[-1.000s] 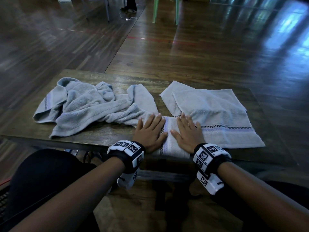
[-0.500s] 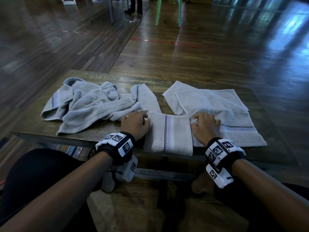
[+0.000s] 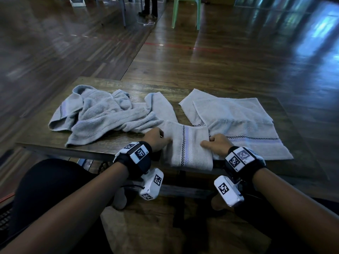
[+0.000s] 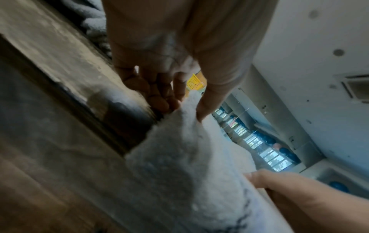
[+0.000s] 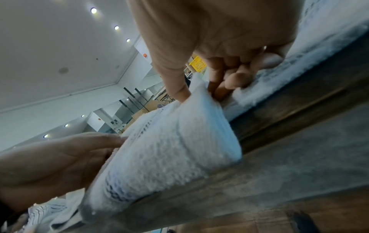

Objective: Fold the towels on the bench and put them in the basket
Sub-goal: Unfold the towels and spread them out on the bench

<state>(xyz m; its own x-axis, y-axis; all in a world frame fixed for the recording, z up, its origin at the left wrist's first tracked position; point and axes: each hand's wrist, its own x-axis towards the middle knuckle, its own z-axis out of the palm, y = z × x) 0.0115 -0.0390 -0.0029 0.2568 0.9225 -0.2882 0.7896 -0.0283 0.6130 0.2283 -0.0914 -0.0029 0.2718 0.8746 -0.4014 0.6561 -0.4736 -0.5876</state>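
Observation:
A small folded grey towel (image 3: 189, 145) with a checked stripe lies at the near edge of the wooden bench (image 3: 113, 147), overhanging it slightly. My left hand (image 3: 156, 139) pinches its left side, thumb on top and fingers underneath (image 4: 159, 97). At the towel's right side my right hand (image 3: 215, 143) pinches it the same way (image 5: 199, 93). A crumpled grey towel (image 3: 102, 114) lies to the left on the bench. Spread flat to the right is a third towel (image 3: 236, 121). A yellow basket (image 5: 197, 63) shows far off in both wrist views.
Dark wooden floor surrounds the bench. A green plastic chair (image 3: 185, 13) and a person's legs (image 3: 150, 6) stand far back. My knees sit below the bench's near edge.
Both hands were pressing flat on the folded towel; they slid apart to its left and right sides and now pinch its edges.

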